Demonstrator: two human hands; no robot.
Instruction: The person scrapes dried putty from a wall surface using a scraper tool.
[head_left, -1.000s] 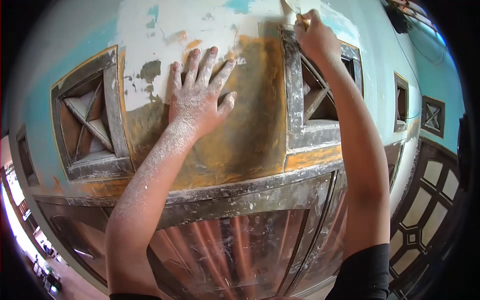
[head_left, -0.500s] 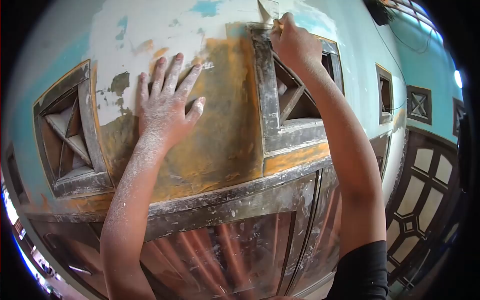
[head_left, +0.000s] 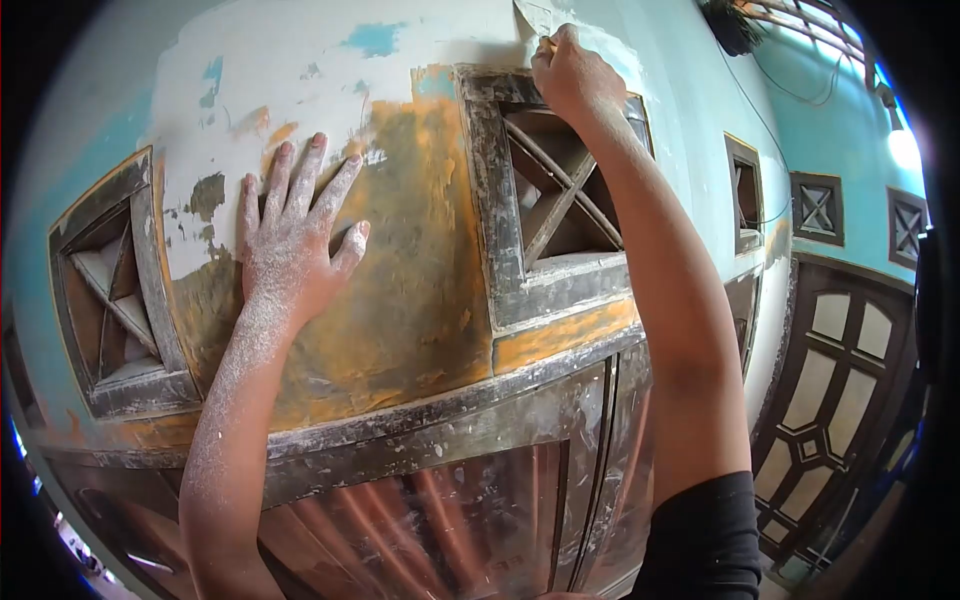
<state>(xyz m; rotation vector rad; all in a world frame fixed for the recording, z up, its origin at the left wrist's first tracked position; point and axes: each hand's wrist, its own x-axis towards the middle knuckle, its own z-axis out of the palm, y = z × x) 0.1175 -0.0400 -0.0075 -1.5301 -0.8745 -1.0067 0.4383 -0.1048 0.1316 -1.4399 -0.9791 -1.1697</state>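
— Peeling wall (head_left: 420, 270) fills the view: turquoise paint at the edges, white filler across the top, a bare orange-brown patch in the middle. What else is on it?
— Two square openings with crossed slats, the left vent (head_left: 110, 290) and the right vent (head_left: 490, 200), one on each side of the patch. Below them runs a grey, spattered door frame (head_left: 450, 420), and a dark panelled door (head_left: 830, 400) stands far right.
— And the left hand?
— The left hand (head_left: 285, 250) lies flat on the wall, fully open, fingers spread and pointing up, thumb out to the right. It rests where the white filler meets the orange patch and holds nothing. Hand and forearm are dusted white.
— The right one?
— The right hand (head_left: 565, 75) is raised high at the top corner of the right vent, curled tight around the yellowish handle of a scraper (head_left: 532, 14). The pale blade sticks up from the fist against the wall, cut off by the upper edge of the view.
— How do the arms sit?
— Both reach up from below. The left forearm rises almost straight to the patch, and the right arm stretches across the right vent, a black sleeve (head_left: 700, 540) on the upper arm
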